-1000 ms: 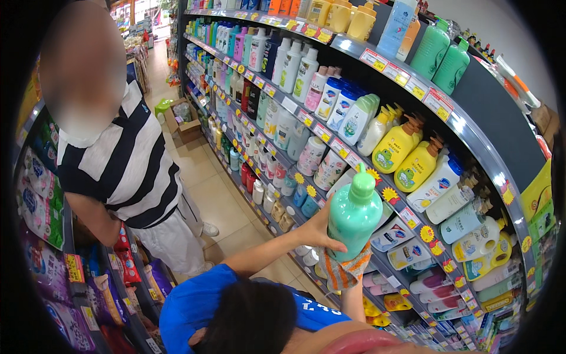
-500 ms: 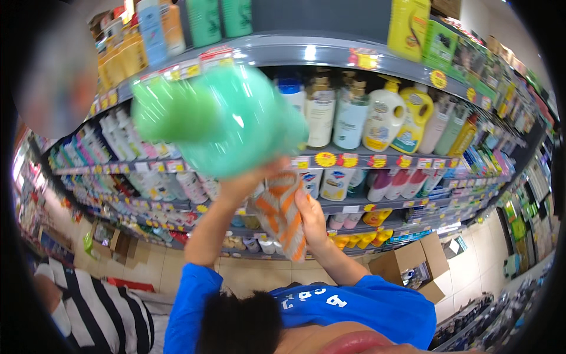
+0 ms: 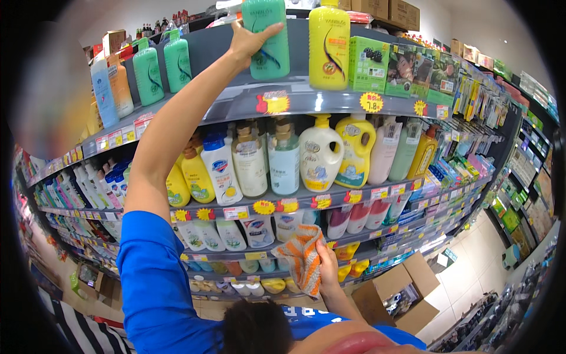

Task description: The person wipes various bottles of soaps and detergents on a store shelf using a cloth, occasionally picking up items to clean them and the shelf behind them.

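Observation:
My left arm reaches up to the top shelf [image 3: 236, 106], where my left hand [image 3: 250, 42] grips a green pump bottle [image 3: 271, 53] by its side. The bottle is upright, its base at the shelf surface; whether it rests fully there I cannot tell. A yellow bottle [image 3: 329, 50] of similar shape stands to its right, and two more green bottles [image 3: 148, 74] stand to the left. Lower down, in front of the shelves, my right hand [image 3: 328, 265] is closed around an orange and grey striped cloth [image 3: 305, 259], which hangs loosely from the fingers.
Below are shelves packed with bottles, including a white handled one [image 3: 319, 156] and a yellow handled one [image 3: 354, 153]. Green boxes [image 3: 368, 64] stand at the upper right. An open cardboard box [image 3: 401, 289] sits on the floor. A person in a striped top [image 3: 82, 324] is at the lower left.
My left hand has carried the green bottle from close in front of me up and away to the top shelf. My right hand, still holding the cloth, has moved slightly down and right.

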Tool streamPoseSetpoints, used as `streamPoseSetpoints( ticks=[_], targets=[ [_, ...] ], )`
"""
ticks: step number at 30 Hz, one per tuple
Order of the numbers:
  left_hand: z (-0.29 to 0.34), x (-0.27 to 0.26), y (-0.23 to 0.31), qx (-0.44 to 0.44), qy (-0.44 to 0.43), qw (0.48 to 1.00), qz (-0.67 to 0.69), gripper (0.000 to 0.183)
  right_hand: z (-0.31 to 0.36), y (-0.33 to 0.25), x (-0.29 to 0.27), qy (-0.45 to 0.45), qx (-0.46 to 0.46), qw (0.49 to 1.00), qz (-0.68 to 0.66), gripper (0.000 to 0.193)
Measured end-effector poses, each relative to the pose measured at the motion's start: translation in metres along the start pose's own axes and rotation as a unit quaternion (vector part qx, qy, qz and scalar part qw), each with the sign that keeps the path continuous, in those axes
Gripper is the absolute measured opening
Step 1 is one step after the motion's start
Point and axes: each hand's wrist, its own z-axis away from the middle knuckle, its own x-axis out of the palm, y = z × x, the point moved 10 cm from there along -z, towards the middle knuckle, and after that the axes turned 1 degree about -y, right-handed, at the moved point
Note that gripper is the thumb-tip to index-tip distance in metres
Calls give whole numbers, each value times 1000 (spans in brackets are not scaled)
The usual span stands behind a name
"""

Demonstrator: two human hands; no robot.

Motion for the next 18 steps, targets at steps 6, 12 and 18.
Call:
streamPoseSetpoints(
  ticks=[6,12,18],
  targets=[
    [-17,24,-61,-142,-41,988,-40,115,-23,-21,-28,-14,-5,1000,-21,37],
    [-42,43,-79,-106,-11,994,-32,109,-36,-38,-35,-30,5,999,-28,37],
    [-41,70,-87,-121,-33,990,-59,103,-46,-42,-52,-24,24,999,-34,37]
  ],
)
